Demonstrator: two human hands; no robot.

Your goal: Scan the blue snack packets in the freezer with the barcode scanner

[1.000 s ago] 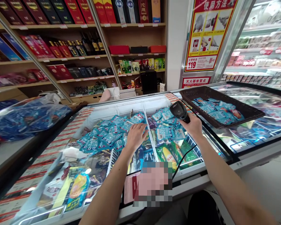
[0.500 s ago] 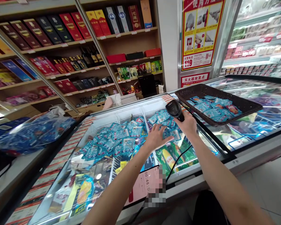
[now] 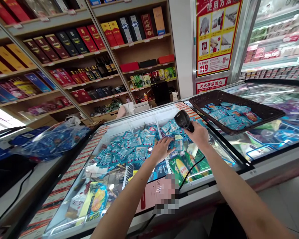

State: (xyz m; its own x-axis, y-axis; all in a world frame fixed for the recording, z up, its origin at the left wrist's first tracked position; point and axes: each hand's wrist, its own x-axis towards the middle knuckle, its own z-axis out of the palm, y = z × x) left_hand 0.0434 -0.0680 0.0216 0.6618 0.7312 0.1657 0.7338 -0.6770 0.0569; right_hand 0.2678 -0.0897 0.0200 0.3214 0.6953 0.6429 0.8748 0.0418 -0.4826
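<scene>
Over the open freezer (image 3: 139,117), our right hand (image 3: 200,135) is wrapped tight round the scanner (image 3: 182,120), its head aimed down at the blue packets (image 3: 129,146). Our left hand (image 3: 161,150) lies fingers-down on one packet (image 3: 176,145) just below the scanner; we can't tell if it's pinched or only touched. The basket (image 3: 214,97) to the right holds a modest batch. Our read: partway through, with most of the pile left in the freezer.

Left hand (image 3: 161,149) has shifted right from the blue heap at frame centre. Its fingers, spread flat half a second ago, are now curled on a blue packet (image 3: 177,145) just below the scanner (image 3: 182,119). Right hand (image 3: 200,135), gripping the scanner, has drifted slightly left toward frame centre.
</scene>
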